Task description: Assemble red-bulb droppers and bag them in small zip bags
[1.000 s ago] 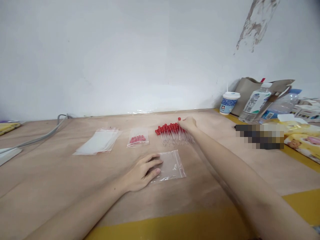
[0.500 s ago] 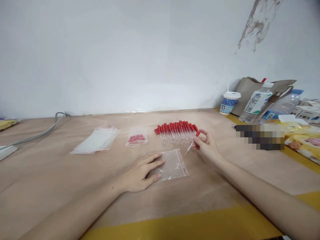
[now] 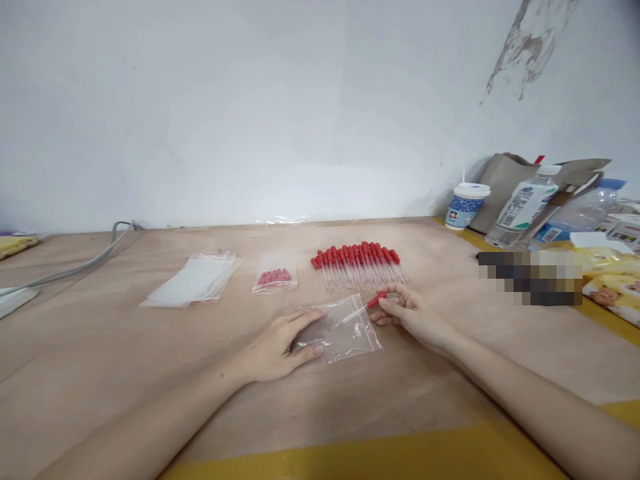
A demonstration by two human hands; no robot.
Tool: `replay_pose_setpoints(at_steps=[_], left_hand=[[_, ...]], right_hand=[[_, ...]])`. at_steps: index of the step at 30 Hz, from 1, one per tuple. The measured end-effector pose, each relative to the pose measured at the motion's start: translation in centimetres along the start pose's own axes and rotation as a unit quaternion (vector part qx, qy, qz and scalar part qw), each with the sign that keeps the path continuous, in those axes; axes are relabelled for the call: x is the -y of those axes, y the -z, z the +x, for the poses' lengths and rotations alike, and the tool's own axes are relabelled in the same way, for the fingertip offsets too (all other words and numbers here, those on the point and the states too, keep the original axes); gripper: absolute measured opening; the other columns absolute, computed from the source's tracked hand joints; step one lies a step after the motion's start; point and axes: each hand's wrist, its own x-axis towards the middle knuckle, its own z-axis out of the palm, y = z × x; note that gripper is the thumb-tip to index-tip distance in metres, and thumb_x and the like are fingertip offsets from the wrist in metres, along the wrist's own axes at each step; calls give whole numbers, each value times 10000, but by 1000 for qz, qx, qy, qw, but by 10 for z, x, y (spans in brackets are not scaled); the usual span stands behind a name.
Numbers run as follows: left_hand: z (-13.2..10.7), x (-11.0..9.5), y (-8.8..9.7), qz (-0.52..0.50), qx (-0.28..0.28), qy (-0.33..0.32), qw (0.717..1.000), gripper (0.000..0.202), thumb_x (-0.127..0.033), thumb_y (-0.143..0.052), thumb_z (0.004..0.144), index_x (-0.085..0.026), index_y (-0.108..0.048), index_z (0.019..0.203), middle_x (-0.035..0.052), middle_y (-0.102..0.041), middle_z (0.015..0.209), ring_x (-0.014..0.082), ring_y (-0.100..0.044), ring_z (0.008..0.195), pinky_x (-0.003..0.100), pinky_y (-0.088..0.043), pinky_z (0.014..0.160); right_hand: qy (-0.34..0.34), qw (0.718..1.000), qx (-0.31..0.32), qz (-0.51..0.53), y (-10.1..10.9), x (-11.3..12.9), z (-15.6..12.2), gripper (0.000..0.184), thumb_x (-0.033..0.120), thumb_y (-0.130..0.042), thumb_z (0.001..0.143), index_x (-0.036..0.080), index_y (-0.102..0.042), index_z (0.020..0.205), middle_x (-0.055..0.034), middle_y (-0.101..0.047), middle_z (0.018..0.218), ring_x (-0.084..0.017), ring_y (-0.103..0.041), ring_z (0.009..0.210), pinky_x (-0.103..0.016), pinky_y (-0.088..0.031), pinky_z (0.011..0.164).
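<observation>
My right hand (image 3: 407,315) pinches a dropper (image 3: 376,300) by its red rubber bulb. The dropper's thin clear tube points left and lies across the mouth end of a clear zip bag (image 3: 345,343); whether the tip is inside or on top I cannot tell. On the bag's left part rests my left hand (image 3: 280,343), thumb and fingers spread apart. Behind the bag, a row of droppers (image 3: 360,257) lies side by side, red bulbs toward the wall. A second zip bag (image 3: 275,263) to the left holds several droppers, their red bulbs showing near its mouth.
A stack of flat zip bags (image 3: 193,280) lies farther left, near a grey cable (image 3: 90,261). Along the right side stand a paper cup (image 3: 466,205), a plastic bottle (image 3: 524,207) and a yellow package (image 3: 617,290). The white wall (image 3: 280,113) borders the table's back.
My right hand has brought the dropper left and toward me, from beside the row to the bag's mouth, tilting it flatter. My left hand stays on the bag, its fingers closer together.
</observation>
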Motion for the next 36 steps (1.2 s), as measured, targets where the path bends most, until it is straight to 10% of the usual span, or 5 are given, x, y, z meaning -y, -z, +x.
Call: replay_pose_setpoints(at_steps=[7,12,24,36], left_hand=[[1,-1,0,1,-2,-14,1000,511,-414,-499,819,-226,-393,1281,74,-484,1280,241,-436,1173,424,-365,970],[4,1,-1,1,5,-23,1000,518,-404,-495,823,-223,-374,1294,76,-477,1282,233,-435,1170,414,-366,972],[1,9,13,-35,41,-31,998,492,-407,-564,775,-248,-471,1231,65,-520,1247,229,-485,1132,397,-400,945],[2,10,9,-40,28,-41,998,506,-403,-567,775,-245,-453,1243,61,-520,1249,230,-485,1131,403,-388,951]], right_hand=[[96,979,152,-100,12,6,0,253,279,-714,618,166,-510,715,-12,-565,866,-93,-543,734,-225,-428,640],[34,966,238,-94,5,3,2,263,286,-680,664,182,-460,765,39,-542,696,-50,-480,526,-163,-354,442],[18,954,221,-202,12,3,6,253,344,-692,646,156,-579,772,47,-544,544,-50,-442,449,-165,-309,422],[171,897,282,-294,-1,11,1,230,397,-590,760,189,-684,788,-37,-523,892,-143,-501,843,-266,-412,742]])
